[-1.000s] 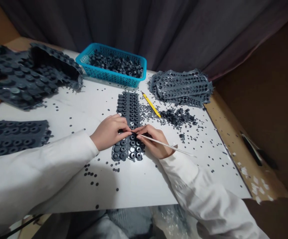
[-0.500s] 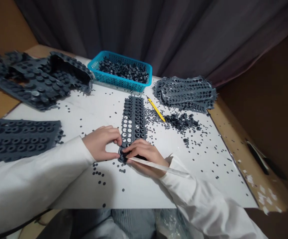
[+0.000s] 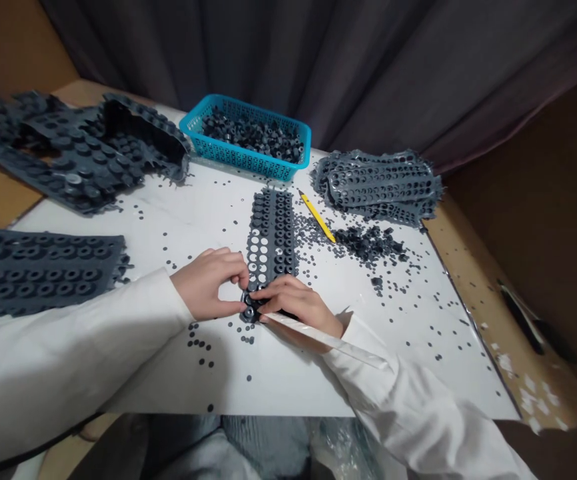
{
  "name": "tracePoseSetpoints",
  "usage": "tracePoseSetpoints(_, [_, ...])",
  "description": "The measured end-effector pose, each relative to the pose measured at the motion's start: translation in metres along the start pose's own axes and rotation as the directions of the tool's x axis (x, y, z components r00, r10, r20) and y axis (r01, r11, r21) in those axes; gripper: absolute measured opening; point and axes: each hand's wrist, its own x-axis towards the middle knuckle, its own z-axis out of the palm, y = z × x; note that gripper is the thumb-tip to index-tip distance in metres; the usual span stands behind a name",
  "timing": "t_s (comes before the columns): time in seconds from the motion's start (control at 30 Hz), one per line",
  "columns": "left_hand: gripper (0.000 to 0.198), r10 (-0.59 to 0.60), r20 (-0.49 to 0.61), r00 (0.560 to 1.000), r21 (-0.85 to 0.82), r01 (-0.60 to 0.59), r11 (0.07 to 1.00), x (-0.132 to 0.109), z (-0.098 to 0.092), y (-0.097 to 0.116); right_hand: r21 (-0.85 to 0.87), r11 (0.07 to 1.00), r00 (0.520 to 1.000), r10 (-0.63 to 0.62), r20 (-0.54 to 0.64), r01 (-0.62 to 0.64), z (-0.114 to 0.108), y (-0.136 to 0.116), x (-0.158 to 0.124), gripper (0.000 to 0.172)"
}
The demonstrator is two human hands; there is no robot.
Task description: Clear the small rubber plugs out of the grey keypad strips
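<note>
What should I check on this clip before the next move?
1. Right hand holds the thin white stick: ok.
2. Left hand is at the near end of the dark rubber strip: ok.
3. Far rows of the strip are free of round pieces: not ok, they remain.
4. Near end under the fingers is free of them: cannot tell.
5. Blue plastic basket stands upright: ok.
6. Yellow pencil lies apart from the hands: ok.

From the right hand [image 3: 298, 303], the way to the lower right of the frame runs over the white table [image 3: 448, 377], dotted with small discs [image 3: 313, 233]. Toward the upper right, the pencil [image 3: 317, 217] and rubber heap [image 3: 370, 243] stand in the way; upward, the rubber strip [image 3: 271, 233] and blue basket [image 3: 245, 157]
</note>
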Motion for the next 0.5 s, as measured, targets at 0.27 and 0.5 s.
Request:
tracePoseSetpoints(0.27, [0.017,-0.057,0.049,0.997,-0.008,0.058,0.998,0.0018,-0.0014,0.001,-0.17,0.977,0.991,-0.118,0.06,0.126,-0.0017,0.0026,0.0007,0.01])
tracePoseSetpoints(0.5, [0.018,-0.107,0.054,0.993,0.005,0.107,0.994,0.0043,-0.0035,0.0076,-0.51,0.809,0.957,-0.248,0.154,0.292,0.006,0.0017,0.0023,0.012])
